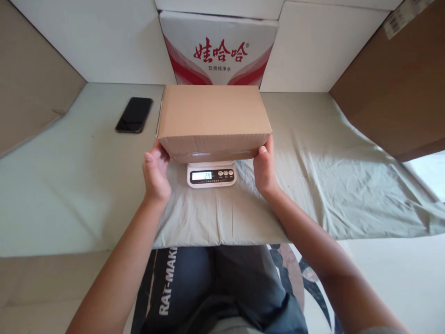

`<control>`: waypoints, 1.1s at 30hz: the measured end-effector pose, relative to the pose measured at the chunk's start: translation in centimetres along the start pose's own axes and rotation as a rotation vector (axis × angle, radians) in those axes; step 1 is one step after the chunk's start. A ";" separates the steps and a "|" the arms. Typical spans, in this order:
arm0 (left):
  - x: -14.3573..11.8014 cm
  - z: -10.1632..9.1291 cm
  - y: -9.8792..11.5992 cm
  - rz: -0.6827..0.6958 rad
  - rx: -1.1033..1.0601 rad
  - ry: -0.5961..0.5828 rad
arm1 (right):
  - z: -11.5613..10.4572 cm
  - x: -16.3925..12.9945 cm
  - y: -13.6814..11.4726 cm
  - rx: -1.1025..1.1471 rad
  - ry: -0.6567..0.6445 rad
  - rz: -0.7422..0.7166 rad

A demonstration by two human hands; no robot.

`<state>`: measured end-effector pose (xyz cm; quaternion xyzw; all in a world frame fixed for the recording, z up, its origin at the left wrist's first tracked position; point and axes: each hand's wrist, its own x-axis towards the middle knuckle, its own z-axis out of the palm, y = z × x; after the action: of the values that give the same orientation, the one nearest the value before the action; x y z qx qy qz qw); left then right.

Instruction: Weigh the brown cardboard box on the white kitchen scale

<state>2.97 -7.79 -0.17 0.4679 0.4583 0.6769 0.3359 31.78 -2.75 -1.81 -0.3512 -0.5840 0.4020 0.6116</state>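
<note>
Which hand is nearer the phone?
Left. The left hand is just below and right of the phone; the right hand is across the box.

Dark trousers (243,273), white side lettering (168,285) "RAT-MAK", grey sleeve edge (382,330)

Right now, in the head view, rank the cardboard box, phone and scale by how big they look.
1. Cardboard box
2. Scale, going by its visible part; the box hides some
3. Phone
</note>
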 end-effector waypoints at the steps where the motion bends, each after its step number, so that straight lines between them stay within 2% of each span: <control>1: 0.0 0.0 0.0 0.000 0.001 0.002 | -0.1 0.0 0.1 -0.006 0.008 0.008; 6: 0.3 -0.5 -0.3 0.015 -0.001 0.007 | -0.5 0.1 0.2 -0.028 0.008 0.035; 13: 1.0 -0.8 -0.5 -0.052 0.014 0.038 | -0.5 0.3 -0.5 0.014 0.019 0.042; 23: 1.2 -1.1 -1.3 -0.012 0.082 0.033 | 0.0 0.7 -1.6 0.020 0.071 0.135; 33: 1.1 -0.9 -0.7 0.000 0.034 0.015 | -0.2 0.5 -1.5 -0.011 0.041 0.130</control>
<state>1.82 -6.83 -0.57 0.4683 0.4722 0.6728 0.3243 32.12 -2.99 -0.23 -0.3999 -0.5493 0.4304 0.5943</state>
